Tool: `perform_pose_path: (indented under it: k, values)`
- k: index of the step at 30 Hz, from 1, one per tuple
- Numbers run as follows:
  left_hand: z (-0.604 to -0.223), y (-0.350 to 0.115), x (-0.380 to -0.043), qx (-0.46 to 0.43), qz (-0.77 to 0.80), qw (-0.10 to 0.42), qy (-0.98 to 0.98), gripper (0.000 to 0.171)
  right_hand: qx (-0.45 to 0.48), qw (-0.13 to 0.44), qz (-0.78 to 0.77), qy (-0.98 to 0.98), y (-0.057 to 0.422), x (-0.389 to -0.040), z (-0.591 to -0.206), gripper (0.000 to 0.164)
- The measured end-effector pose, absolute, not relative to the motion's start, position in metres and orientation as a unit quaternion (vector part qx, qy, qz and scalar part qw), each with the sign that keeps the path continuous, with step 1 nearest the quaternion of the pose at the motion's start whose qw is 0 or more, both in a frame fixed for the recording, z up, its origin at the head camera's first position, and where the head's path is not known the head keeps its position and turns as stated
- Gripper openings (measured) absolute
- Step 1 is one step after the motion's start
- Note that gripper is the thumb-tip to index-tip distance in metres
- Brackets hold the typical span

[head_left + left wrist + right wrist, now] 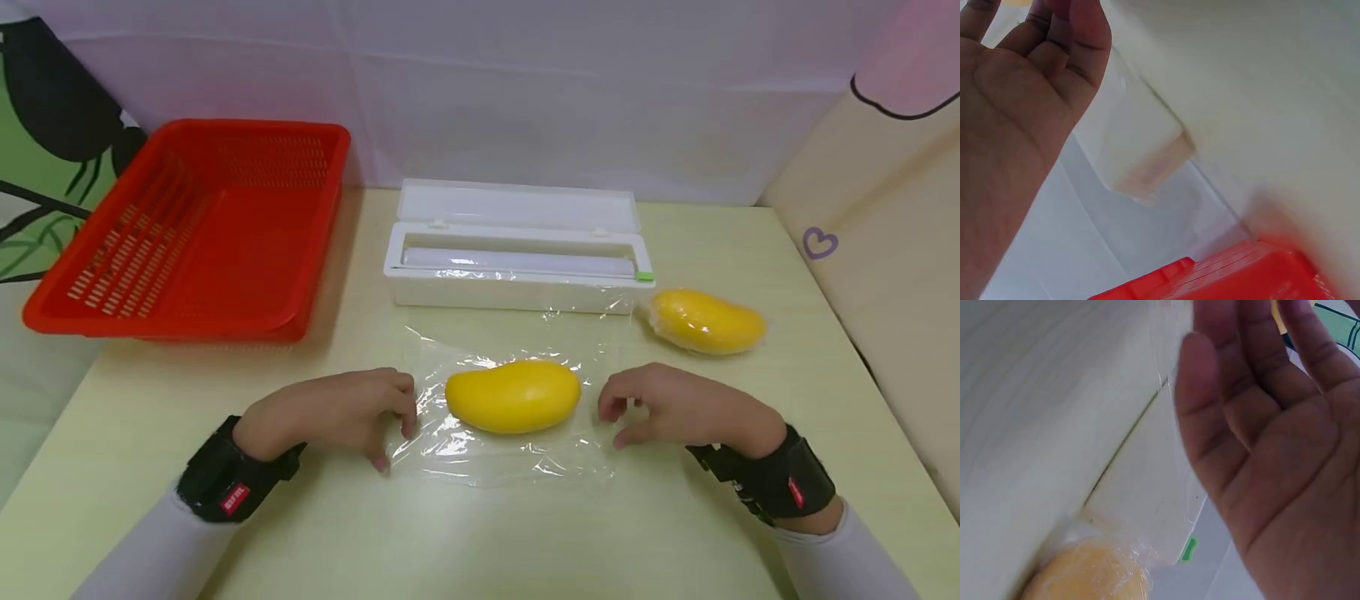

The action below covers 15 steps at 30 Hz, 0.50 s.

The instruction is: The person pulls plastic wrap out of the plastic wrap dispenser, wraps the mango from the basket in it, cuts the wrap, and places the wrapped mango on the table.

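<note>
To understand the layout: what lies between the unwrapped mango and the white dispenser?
The head view shows clear cling film between the mango and the white dispenser.

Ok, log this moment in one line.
clear film: bare mango on top | left hand: at left edge | right hand: at right edge

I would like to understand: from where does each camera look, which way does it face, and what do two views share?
Head: worn on the head, facing forward and down at a yellow fruit on clear film; left hand, right hand, wristbands and sleeves show.
Left wrist: on that wrist, looking past its palm toward the white box and red basket.
Right wrist: likewise, looking past its palm toward the box and wrapped fruit.
Shared: both wrist views show the box; head and right wrist share the wrapped fruit.
</note>
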<state>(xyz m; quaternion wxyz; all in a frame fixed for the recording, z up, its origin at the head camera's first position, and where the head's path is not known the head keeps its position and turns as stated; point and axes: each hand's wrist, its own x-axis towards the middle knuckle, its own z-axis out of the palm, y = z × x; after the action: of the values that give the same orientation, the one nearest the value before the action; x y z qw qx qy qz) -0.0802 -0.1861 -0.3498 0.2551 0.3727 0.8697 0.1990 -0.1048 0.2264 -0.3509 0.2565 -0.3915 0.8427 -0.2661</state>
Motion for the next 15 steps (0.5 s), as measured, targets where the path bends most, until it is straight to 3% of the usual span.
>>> perform_pose_path:
  k: [4, 7, 11, 15]
  values:
    - [-0.355, -0.186, -0.082, 0.359, 0.202, 0.284, 0.866, 0.033, -0.344, 0.329, -0.230, 0.849, 0.222, -0.096, -0.356, 0.030]
    - [-0.357, -0.184, -0.082, 0.354, 0.193, 0.296, 0.866, 0.037, -0.331, 0.349, -0.200, 0.854, 0.218, -0.092, -0.358, 0.037]
    - [-0.357, -0.182, -0.078, 0.347, 0.170, 0.299, 0.873, 0.042, -0.350, 0.332, -0.166, 0.860, 0.213, -0.087, -0.360, 0.039]
    - [-0.358, -0.181, -0.076, 0.360, 0.153, 0.282, 0.876, 0.035, -0.381, 0.308, -0.153, 0.858, 0.210, -0.085, -0.362, 0.035]
